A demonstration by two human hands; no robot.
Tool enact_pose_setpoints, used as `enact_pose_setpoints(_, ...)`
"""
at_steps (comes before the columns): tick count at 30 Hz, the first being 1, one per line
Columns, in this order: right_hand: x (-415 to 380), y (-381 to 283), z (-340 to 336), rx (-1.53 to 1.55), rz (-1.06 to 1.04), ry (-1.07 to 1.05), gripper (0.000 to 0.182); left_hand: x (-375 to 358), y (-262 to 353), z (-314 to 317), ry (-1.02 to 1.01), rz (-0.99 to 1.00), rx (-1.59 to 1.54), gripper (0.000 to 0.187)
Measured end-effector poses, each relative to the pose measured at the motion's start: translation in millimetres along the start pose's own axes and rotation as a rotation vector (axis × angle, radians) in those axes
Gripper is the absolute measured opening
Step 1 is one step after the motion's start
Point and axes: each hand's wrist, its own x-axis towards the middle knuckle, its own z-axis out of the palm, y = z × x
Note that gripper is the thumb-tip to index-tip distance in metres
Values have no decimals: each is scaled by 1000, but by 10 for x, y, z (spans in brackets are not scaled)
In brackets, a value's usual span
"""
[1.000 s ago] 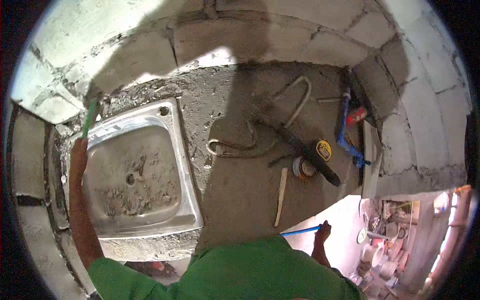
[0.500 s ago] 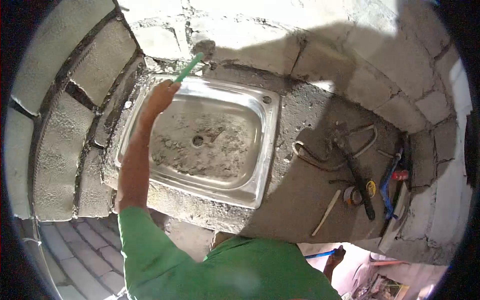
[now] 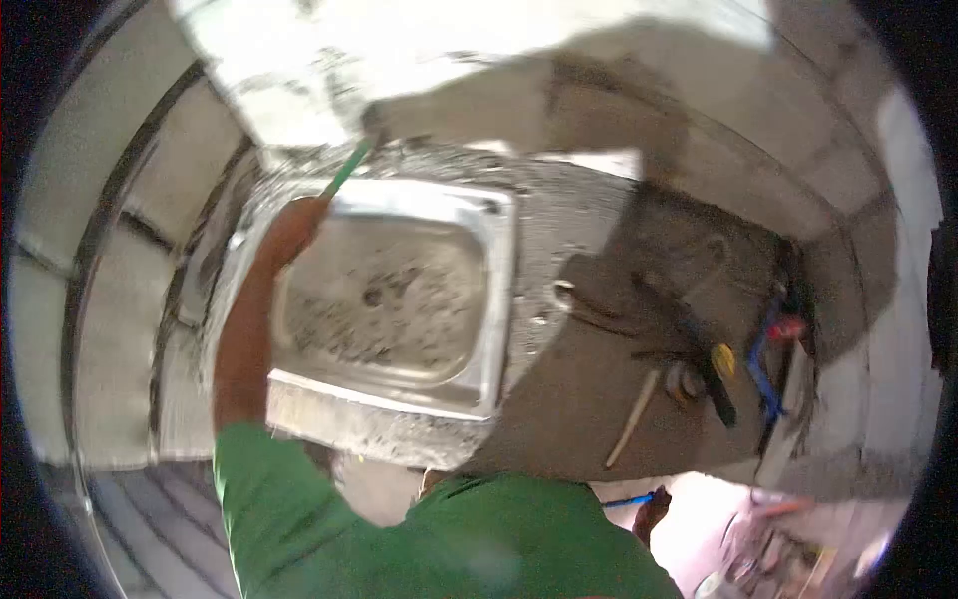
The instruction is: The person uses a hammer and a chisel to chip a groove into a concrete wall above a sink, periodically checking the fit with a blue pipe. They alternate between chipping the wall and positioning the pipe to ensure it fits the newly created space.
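My left hand is closed around a green stick-like tool over the back left corner of a steel sink. The tool's far end points at the base of the sunlit wall. Loose grit and debris lie in the sink basin, around the drain hole. Low at the right, beyond the counter's front edge, my right hand is closed on a thin blue tool. The image is blurred by motion.
On the shaded counter at the right lie a pale stick, a dark-handled tool, a tape roll, a bent hose and a blue item. Block walls stand left and behind.
The view has shifted, so the sink and counter items appear further left. My left hand, still on the green tool, sits slightly lower in the picture. My right hand keeps the blue tool.
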Motion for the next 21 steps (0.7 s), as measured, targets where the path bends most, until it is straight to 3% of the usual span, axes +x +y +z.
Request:
enact_pose_setpoints(1, -19, -180, 73, 363, 191, 62, 15, -303, 149, -168, 5, 21, -25, 24)
enact_pose_setpoints(2, -263, -323, 63, 351, 106, 109, 12, -587, 316, -339, 10, 42, -50, 35)
enact_pose_setpoints(3, -418, -455, 77, 318, 24, 152, 19, -761, -32, -246, 108, 269, 49, 39)
enact_pose_setpoints(4, -457, -856, -7, -362, -137, 104, 19, -850, -272, -181, 79, 230, 61, 48)
enact_pose_setpoints(5, -441, -982, 89, 79, -14, 273, 21, -915, -505, -110, 67, 174, 58, 59)
enact_pose_setpoints(6, -372, -1054, 23, -470, -142, 280, 22, -954, -667, -31, 86, 137, 36, 71)
enact_pose_setpoints(7, -307, -1296, 73, 58, 125, 343, 19, -969, -858, 58, 111, 132, -15, 85)
enact_pose_setpoints(8, -316, -1536, 12, -371, -62, 322, 19, -892, -308, -47, 62, 15, -328, 76)
enact_pose_setpoints(9, -287, -1591, -36, -525, -161, 387, 27, -817, 266, -165, 55, -114, -692, 67)
enact_pose_setpoints(10, -245, -1719, -85, -468, -131, 407, 29, -746, 838, -284, 92, -245, -1005, 59)
enact_pose_setpoints(13, -281, -2344, -246, -331, -115, 476, 32, -692, 2284, -484, 109, -7, -578, 39)
enact_pose_setpoints(14, -297, -2654, -293, -260, 47, 514, 33, -656, 2665, -490, 76, 66, -511, 33)
enact_pose_setpoints(18, 24, -2387, -514, -243, -51, 489, 37, -424, 3336, 191, -41, 285, -499, 33)
enact_pose_setpoints(19, 33, -2512, -494, -109, -29, 423, 38, -430, 3534, 315, -63, 190, -423, 35)
enact_pose_setpoints(21, 267, -2115, -398, -207, -67, 328, 39, -455, 3736, 673, -64, 168, -352, 42)
